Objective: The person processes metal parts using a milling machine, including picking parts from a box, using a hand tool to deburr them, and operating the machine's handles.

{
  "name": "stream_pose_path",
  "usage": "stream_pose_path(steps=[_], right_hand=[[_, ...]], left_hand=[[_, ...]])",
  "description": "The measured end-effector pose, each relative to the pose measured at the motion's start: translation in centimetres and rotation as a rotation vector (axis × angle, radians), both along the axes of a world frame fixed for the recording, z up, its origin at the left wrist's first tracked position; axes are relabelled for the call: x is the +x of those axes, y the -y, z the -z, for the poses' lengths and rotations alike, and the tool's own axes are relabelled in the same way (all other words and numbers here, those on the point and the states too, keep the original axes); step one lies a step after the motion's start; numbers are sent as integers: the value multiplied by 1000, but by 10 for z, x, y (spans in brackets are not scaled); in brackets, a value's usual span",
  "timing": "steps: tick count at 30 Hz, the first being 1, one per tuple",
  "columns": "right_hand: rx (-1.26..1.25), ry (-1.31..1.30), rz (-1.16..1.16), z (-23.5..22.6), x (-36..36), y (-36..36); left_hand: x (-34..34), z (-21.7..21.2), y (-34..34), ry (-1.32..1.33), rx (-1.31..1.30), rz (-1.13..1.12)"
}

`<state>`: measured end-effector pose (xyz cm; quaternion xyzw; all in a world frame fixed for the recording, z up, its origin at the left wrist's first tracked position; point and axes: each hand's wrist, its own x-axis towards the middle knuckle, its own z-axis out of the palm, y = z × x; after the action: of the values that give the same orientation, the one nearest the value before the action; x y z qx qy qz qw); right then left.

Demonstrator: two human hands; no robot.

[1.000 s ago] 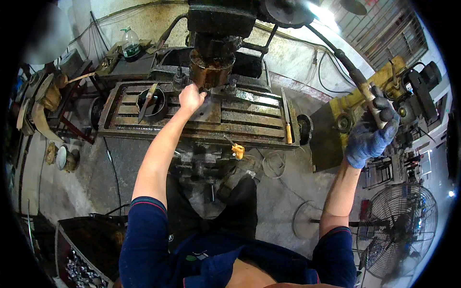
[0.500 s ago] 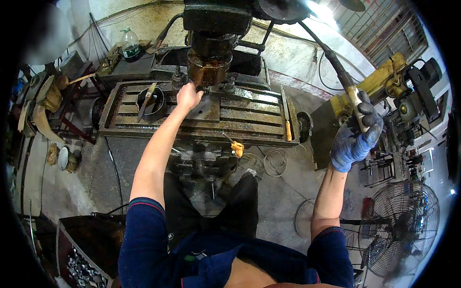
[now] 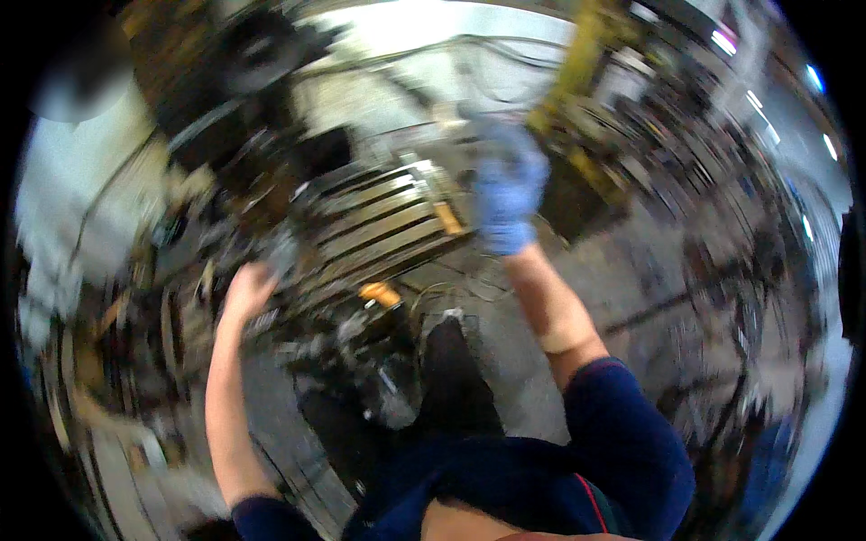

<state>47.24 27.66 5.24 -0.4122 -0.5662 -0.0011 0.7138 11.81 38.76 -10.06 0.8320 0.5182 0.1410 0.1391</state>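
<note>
Motion blurs this whole view. My left hand (image 3: 248,290) is bare and sits at the left part of the slotted metal machine table (image 3: 383,221). Its fingers are smeared, and what they touch cannot be made out; a greyish blur lies just beside them. My right hand (image 3: 511,185), in a blue-grey glove, is raised above the table's far right corner. It appears closed round the pale end of a lever (image 3: 446,114) that slopes down to it from the upper left. Below the table's front edge sticks out an orange crank handle (image 3: 381,294).
A tool with an orange handle (image 3: 447,218) lies along the table's right end. The dark machine head (image 3: 221,99) looms at upper left. A yellow machine (image 3: 577,63) stands beyond my right hand. Cables (image 3: 510,59) hang along the pale back wall.
My view has swung and tilted, so the machine sits farther left. The gloved right hand has come inward with the lever. My left hand now shows lower and away from the spindle.
</note>
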Motion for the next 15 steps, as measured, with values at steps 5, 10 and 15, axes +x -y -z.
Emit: stream_pose_path(steps=[5, 10, 15], right_hand=[[202, -55, -354, -7, -3, -4], [201, -29, -303, 1, 16, 7], [113, 7, -271, 6, 17, 17]], left_hand=[[-13, -51, 49, 41, -104, 83], [-5, -61, 43, -173, -237, 184], [-9, -101, 87, -192, -242, 196]])
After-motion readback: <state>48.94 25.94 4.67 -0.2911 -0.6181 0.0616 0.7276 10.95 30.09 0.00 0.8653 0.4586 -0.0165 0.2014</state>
